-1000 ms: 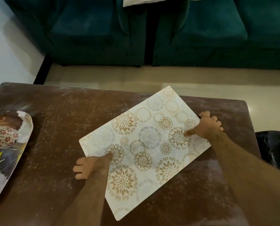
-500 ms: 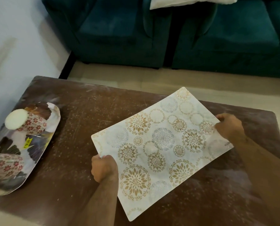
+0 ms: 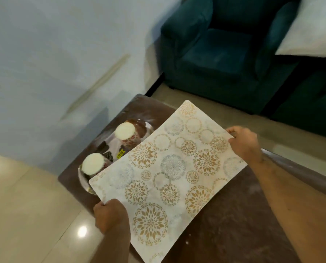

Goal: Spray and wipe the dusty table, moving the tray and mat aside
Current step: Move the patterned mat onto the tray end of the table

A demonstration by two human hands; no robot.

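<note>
A white mat [image 3: 168, 168] with gold and grey flower circles hangs lifted above the dusty brown table [image 3: 234, 224]. My left hand [image 3: 109, 215] grips its near left edge and my right hand [image 3: 243, 143] grips its far right edge. Under the mat's left side sits a patterned tray [image 3: 109, 147] at the table's left end, partly hidden by the mat. Two upturned floral cups [image 3: 126, 134] [image 3: 94, 164] stand on the tray.
A teal sofa [image 3: 215, 48] stands beyond the table, with a white cushion [image 3: 314, 29] at the upper right. A pale wall [image 3: 54, 54] rises on the left. Shiny cream floor tiles [image 3: 25, 215] lie left of the table.
Both hands closed on the mat's edges and raised it off the table, carrying it left over the tray. The view swung left toward the wall.
</note>
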